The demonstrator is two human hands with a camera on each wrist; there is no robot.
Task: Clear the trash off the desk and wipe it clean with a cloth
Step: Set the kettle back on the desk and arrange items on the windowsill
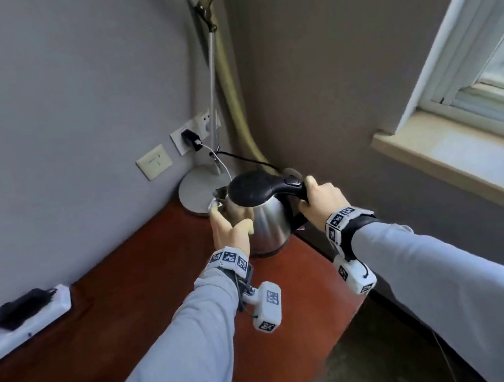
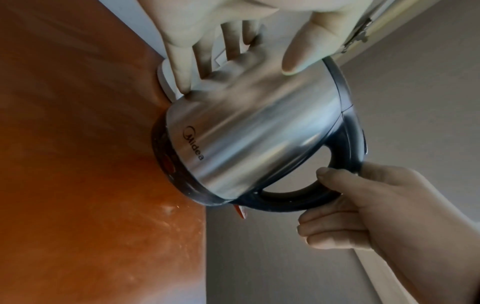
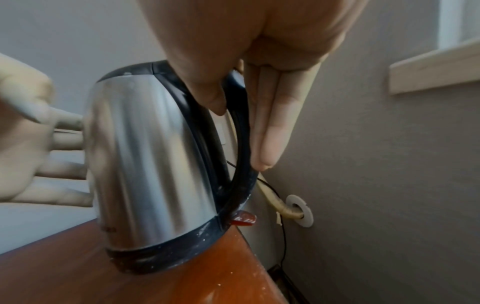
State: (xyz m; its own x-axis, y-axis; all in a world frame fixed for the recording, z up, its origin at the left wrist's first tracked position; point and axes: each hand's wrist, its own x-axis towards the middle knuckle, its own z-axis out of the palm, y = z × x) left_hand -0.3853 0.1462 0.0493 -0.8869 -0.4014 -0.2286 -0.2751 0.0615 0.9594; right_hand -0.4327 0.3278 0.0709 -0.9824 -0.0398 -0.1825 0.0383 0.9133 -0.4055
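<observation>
A: Where is the kettle (image 1: pixel 261 219)?
B: On the far right corner of the reddish-brown desk (image 1: pixel 124 310), right at the edge. Its red switch tab (image 3: pixel 242 221) sticks out past the desk's edge in the right wrist view.

A: And the right hand (image 1: pixel 323 201)?
B: Wrapped around the black handle (image 2: pixel 306 197). The left wrist view shows the thumb on the handle's inner side and the fingers curled round the outer side. In the right wrist view the handle is largely covered by the hand itself.

A: The left hand (image 1: pixel 228 229)?
B: Fingers spread and fairly straight, laid against the steel body on the side away from the handle. The fingertips pass behind the kettle, so I cannot tell how far round they reach. The thumb lies across the front.

A: Is the kettle lifted?
B: Hard to say. Its dark base (image 3: pixel 166 255) looks slightly tilted against the wood, but whether it touches all round is hidden.

A: Anything else?
B: A lamp base (image 1: pixel 201 192) just behind the kettle, partly blocked by it. Wall sockets (image 1: pixel 192 134) with a black plug. A white box (image 1: pixel 21 326) at the left with something dark and fuzzy on it that I cannot identify. Pale specks dot the wood near the kettle. A windowsill (image 1: pixel 470 162) is cut off at right.
</observation>
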